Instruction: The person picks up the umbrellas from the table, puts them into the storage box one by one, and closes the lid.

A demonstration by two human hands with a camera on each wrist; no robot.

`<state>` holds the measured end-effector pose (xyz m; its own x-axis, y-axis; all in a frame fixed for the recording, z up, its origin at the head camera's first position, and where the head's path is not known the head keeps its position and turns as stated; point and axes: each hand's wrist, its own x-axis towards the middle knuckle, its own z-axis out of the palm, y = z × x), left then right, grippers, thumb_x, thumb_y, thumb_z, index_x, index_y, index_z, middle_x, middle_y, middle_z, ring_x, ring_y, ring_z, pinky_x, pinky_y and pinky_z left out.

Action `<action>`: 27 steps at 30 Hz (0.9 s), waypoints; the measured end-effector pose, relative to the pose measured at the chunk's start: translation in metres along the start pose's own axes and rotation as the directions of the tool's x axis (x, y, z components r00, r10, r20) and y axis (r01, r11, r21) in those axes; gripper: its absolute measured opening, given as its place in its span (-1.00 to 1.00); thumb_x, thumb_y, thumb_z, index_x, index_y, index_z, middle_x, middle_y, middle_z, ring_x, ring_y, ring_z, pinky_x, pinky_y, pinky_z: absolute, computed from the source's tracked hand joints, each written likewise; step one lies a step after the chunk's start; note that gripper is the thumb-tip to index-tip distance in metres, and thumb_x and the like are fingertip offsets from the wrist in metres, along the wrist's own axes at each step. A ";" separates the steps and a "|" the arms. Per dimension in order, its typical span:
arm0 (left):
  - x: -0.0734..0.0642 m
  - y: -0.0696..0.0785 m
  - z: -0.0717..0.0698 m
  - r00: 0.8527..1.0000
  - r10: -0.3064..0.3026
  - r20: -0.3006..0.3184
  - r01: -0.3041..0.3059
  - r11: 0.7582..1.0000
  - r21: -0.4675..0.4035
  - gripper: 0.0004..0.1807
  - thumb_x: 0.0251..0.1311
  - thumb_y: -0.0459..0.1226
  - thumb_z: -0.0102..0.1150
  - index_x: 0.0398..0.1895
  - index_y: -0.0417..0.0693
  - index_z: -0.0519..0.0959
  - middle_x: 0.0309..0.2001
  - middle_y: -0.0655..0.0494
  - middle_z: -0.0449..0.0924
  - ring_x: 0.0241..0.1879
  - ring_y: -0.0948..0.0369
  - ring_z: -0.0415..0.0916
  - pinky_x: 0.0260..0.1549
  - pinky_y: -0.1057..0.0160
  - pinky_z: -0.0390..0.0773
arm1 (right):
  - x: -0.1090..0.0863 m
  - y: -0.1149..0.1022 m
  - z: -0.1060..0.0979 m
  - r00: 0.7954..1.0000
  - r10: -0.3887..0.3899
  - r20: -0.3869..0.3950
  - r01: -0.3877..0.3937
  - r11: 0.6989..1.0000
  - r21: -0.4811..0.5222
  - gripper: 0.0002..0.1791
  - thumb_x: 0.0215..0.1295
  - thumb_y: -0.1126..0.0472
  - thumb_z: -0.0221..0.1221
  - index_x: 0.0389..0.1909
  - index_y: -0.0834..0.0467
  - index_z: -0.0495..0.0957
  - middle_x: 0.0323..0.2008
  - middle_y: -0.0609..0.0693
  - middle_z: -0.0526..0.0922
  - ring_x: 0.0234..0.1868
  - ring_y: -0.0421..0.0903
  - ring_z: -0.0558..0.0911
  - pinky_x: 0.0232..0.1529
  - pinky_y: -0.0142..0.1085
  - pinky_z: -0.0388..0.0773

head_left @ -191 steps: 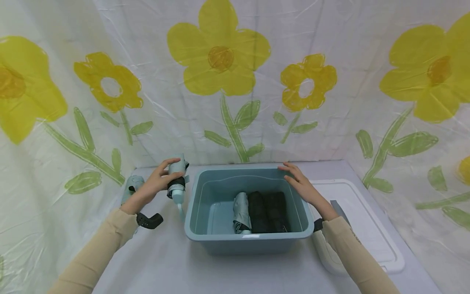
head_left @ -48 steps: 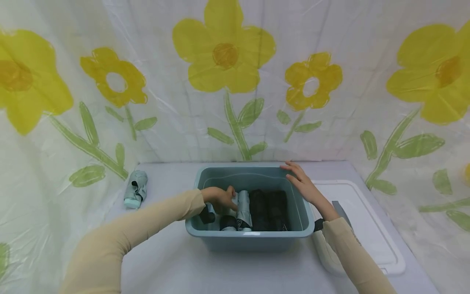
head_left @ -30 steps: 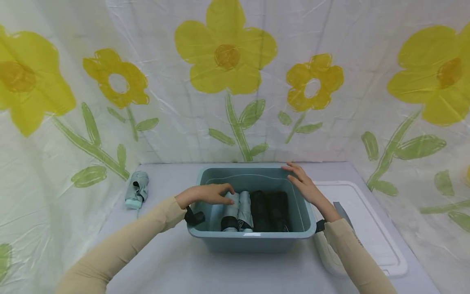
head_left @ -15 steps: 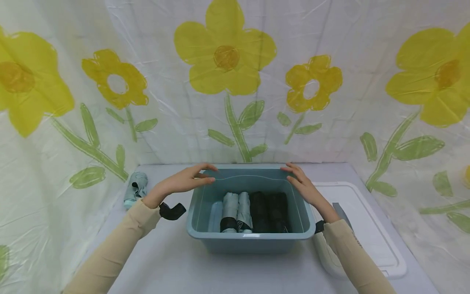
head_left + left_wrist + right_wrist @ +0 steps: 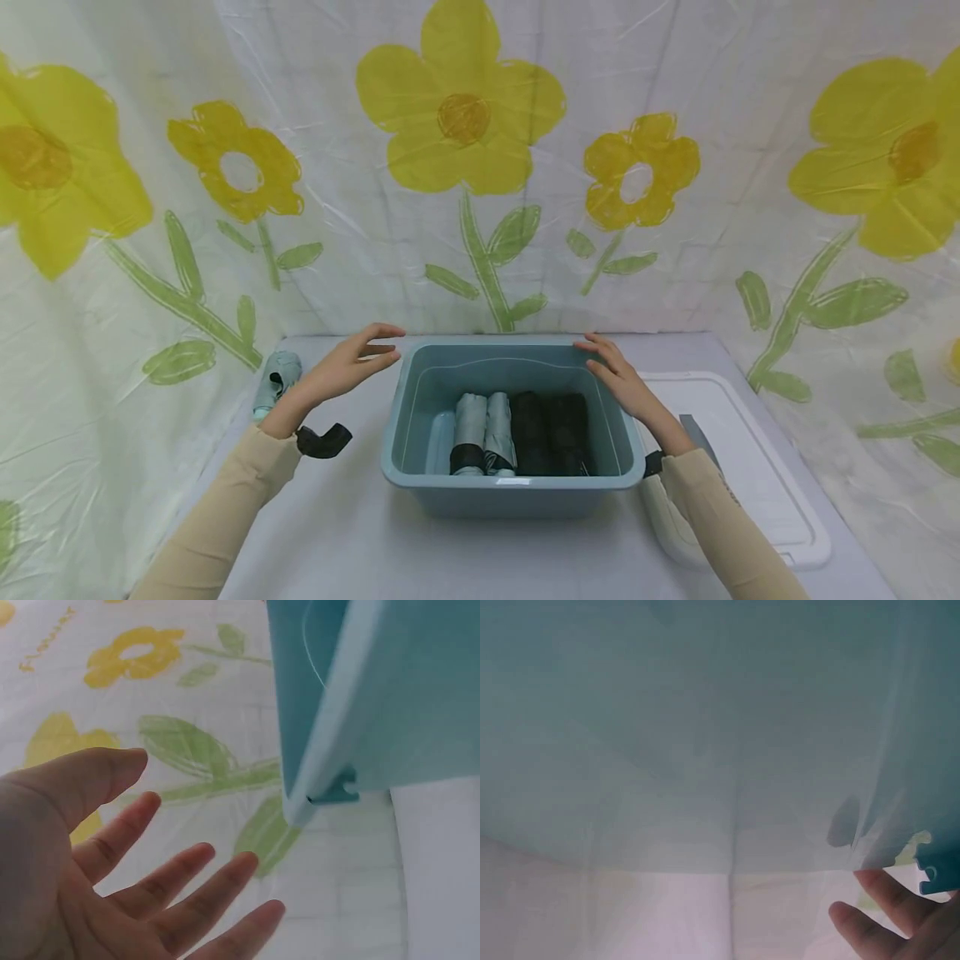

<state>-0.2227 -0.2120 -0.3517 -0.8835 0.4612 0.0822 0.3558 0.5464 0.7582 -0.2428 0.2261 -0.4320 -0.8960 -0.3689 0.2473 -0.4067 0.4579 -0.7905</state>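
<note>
My left hand (image 5: 343, 367) is in the air just left of the blue-grey plastic bin (image 5: 510, 497), fingers spread and holding nothing. In the left wrist view the left hand (image 5: 142, 877) shows an empty palm beside the bin's corner (image 5: 330, 742). My right hand (image 5: 621, 382) rests at the bin's right rim with its fingers extended. Inside the bin lie a folded light-blue umbrella (image 5: 471, 421) with a black band, a second light-blue umbrella (image 5: 498, 425) and two black folded umbrellas (image 5: 529, 433), side by side. Partly behind my left forearm, another light-blue umbrella (image 5: 281, 367) lies on the table.
A white lid (image 5: 738, 467) with a grey handle (image 5: 699, 437) lies on the table right of the bin, partly under my right forearm. A flower-printed sheet (image 5: 337, 250) hangs behind the table (image 5: 330, 517). The bin's left part shows bare floor (image 5: 440, 442).
The left hand has carried the light-blue umbrella with the black band into the bin, let go of it, and drawn back out to the left. The right hand has stayed at the rim.
</note>
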 end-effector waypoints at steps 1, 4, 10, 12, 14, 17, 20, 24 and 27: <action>-0.001 -0.003 0.000 1.000 -0.004 -0.018 0.004 1.000 0.001 -0.50 0.33 -0.09 -0.01 0.27 -0.03 0.25 0.30 -0.08 0.23 0.24 -0.14 0.27 0.07 -0.12 0.39 | 0.000 0.000 0.000 1.000 0.001 0.000 -0.001 1.000 0.002 -0.57 0.46 0.20 -0.15 0.28 0.21 0.27 0.39 0.23 0.00 0.41 0.21 -0.08 0.22 0.29 -0.03; -0.005 -0.013 -0.001 0.998 -0.004 -0.068 0.004 1.000 0.008 -0.49 0.33 -0.10 -0.01 0.27 -0.08 0.24 0.28 -0.12 0.24 0.24 -0.15 0.27 0.08 -0.14 0.37 | 0.000 0.000 0.000 1.000 0.000 0.002 0.000 1.000 -0.005 -0.57 0.46 0.18 -0.16 0.29 0.20 0.26 0.39 0.23 0.00 0.42 0.21 -0.09 0.22 0.30 -0.03; -0.015 -0.036 -0.001 0.987 -0.006 -0.163 0.019 0.997 0.079 -0.51 0.34 -0.15 -0.02 0.26 -0.14 0.24 0.27 -0.18 0.25 0.21 -0.20 0.28 0.10 -0.25 0.26 | 0.000 0.000 0.000 1.000 0.012 0.004 -0.012 1.000 0.001 -0.57 0.47 0.17 -0.15 0.29 0.19 0.27 0.40 0.19 -0.01 0.42 0.20 -0.09 0.22 0.30 -0.05; -0.018 -0.045 -0.001 0.980 -0.002 -0.200 0.028 0.992 0.126 -0.53 0.34 -0.18 -0.02 0.25 -0.17 0.25 0.26 -0.21 0.26 0.19 -0.24 0.28 0.07 -0.29 0.25 | 0.000 0.001 0.000 1.000 0.013 0.006 -0.013 1.000 0.003 -0.57 0.47 0.17 -0.16 0.29 0.19 0.26 0.40 0.19 -0.01 0.42 0.20 -0.09 0.22 0.30 -0.05; -0.021 -0.052 -0.002 0.973 0.003 -0.231 0.037 0.985 0.167 -0.54 0.34 -0.22 -0.01 0.24 -0.21 0.26 0.24 -0.25 0.27 0.17 -0.27 0.27 0.06 -0.29 0.26 | 0.000 0.001 0.001 1.000 0.015 0.003 -0.015 1.000 0.007 -0.58 0.47 0.18 -0.16 0.29 0.18 0.26 0.40 0.18 -0.01 0.42 0.20 -0.09 0.23 0.30 -0.05; -0.026 -0.065 -0.002 0.965 0.011 -0.261 0.056 0.968 0.245 -0.57 0.32 -0.28 -0.01 0.21 -0.26 0.28 0.19 -0.29 0.30 0.14 -0.29 0.28 0.04 -0.26 0.29 | 0.000 0.002 0.001 1.000 0.008 -0.003 -0.008 1.000 0.005 -0.58 0.47 0.20 -0.16 0.28 0.20 0.26 0.40 0.20 -0.01 0.42 0.21 -0.09 0.22 0.30 -0.04; -0.029 -0.079 -0.002 0.961 0.015 -0.275 0.082 0.938 0.336 -0.57 0.30 -0.33 0.01 0.20 -0.29 0.29 0.16 -0.30 0.32 0.12 -0.24 0.29 0.01 -0.19 0.34 | 0.000 0.002 0.001 1.000 0.003 -0.008 -0.003 1.000 0.009 -0.58 0.46 0.21 -0.16 0.28 0.21 0.27 0.39 0.22 0.00 0.41 0.22 -0.08 0.22 0.30 -0.04; -0.033 -0.101 0.000 0.951 0.012 -0.310 0.128 0.895 0.427 -0.57 0.27 -0.34 0.03 0.19 -0.30 0.31 0.11 -0.31 0.36 0.04 -0.19 0.37 -0.13 -0.12 0.44 | 0.000 0.002 0.001 1.000 0.003 -0.005 -0.003 1.000 0.014 -0.58 0.46 0.20 -0.16 0.28 0.21 0.27 0.39 0.21 0.00 0.42 0.21 -0.08 0.22 0.30 -0.04; -0.037 -0.117 0.001 0.938 0.016 -0.347 0.158 0.870 0.468 -0.58 0.24 -0.35 0.06 0.15 -0.30 0.34 0.08 -0.33 0.38 -0.01 -0.20 0.40 -0.17 -0.12 0.45 | 0.000 0.002 0.001 1.000 -0.001 -0.001 0.001 1.000 0.010 -0.58 0.47 0.20 -0.16 0.28 0.21 0.27 0.39 0.22 -0.01 0.41 0.21 -0.08 0.22 0.30 -0.03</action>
<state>-0.2313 -0.2925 -0.4438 -0.9285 0.1983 0.3140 0.3120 0.8752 0.3698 -0.2433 0.2264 -0.4342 -0.8958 -0.3687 0.2480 -0.4054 0.4494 -0.7961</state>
